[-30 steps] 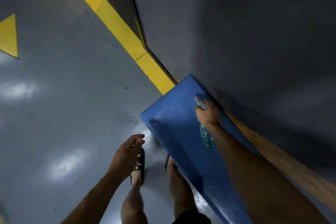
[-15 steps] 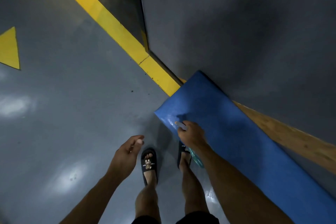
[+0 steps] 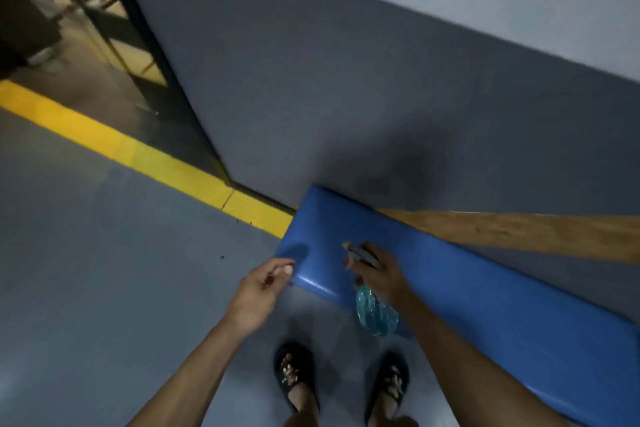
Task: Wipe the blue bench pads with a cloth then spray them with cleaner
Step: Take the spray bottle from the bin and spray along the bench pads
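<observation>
Since half a second ago your view has swung up and to the right, so more of the wall and the doorway shows, and your right hand [image 3: 377, 274] has shifted from the near corner of the blue bench pad [image 3: 485, 291] to a spot over its end section. Your left hand [image 3: 258, 291] has come in closer and now hovers just beside the pad's near corner, fingers loosely curled, thumb and forefinger close but holding nothing.

Your right hand's fingers are wrapped round the spray bottle [image 3: 375, 310], one on the grey trigger head, nozzle pointed at the pad's end. The bottle's blue-green body hangs over the front edge.

No cloth is in view, so I judge the wiping is behind you and you are in the spraying step. A glossy streak along the pad's front edge may be wet cleaner or only reflected light; I cannot tell. The pad runs on out of view to the right, so how much is left is not shown.

Around you: a grey floor with a yellow line [image 3: 145, 156], a wooden strip [image 3: 519, 232] behind the pad, the grey wall, and your sandalled feet [image 3: 294, 374] close to the counter. Nothing blocks the spray.
</observation>
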Demonstrator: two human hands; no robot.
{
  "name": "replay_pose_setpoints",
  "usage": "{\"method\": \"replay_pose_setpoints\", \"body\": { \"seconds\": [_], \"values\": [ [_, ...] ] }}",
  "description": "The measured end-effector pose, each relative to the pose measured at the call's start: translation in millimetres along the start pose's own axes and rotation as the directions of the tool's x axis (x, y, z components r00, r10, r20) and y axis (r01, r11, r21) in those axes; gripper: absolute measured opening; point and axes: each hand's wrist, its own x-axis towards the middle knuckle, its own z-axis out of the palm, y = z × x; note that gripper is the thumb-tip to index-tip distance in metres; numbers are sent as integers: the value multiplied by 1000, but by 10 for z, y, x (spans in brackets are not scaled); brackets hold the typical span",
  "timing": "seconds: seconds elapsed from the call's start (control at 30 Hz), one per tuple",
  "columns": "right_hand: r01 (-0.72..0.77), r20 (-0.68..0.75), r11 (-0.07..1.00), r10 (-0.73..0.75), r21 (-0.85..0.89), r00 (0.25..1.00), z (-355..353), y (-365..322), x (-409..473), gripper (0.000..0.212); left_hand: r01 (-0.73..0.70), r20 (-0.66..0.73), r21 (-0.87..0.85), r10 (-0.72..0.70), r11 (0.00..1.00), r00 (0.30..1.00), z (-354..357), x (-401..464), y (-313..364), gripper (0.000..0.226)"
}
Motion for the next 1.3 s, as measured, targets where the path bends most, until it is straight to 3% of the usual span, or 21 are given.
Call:
{"method": "replay_pose_setpoints", "body": {
  "seconds": [0.13,0.3,0.47,0.53,0.67,0.87,1.0,1.13,1.3],
  "values": [
    [76,-3,992,-76,102,997,-672,-312,-424,26,-187,170,8,183,982,968,517,58,886,38],
    [179,-95,966,-164,186,982,-1734,-451,-1190,25,-385,403,83,322,919,856,1617,-180,1926,42],
    [237,-211,966,-213,100,954,-2984,-197,-2243,3,-522,594,159,341,838,729,3021,-764,2599,51],
    [237,-265,970,-215,54,940,-3494,-56,-2682,11,-572,661,145,351,807,663,3600,-1065,2824,51],
    [242,-390,970,-211,33,896,-4433,201,-3555,3,-595,772,95,319,798,550,4723,-1723,3270,57],
    [263,-540,965,-212,18,815,-5537,511,-4657,40,-605,876,-52,327,795,355,6133,-2436,3808,53],
    [248,-631,969,-185,12,754,-6106,782,-5164,30,-688,939,-72,281,722,197,6884,-2765,4073,44],
    [231,-693,973,-151,22,705,-6596,1082,-5490,4,-798,967,-133,252,588,24,7547,-2929,4284,29],
    [236,-768,970,-100,67,632,-7241,1353,-5777,16,-850,920,-323,348,416,-179,8386,-3096,4608,13]
  ]
}}
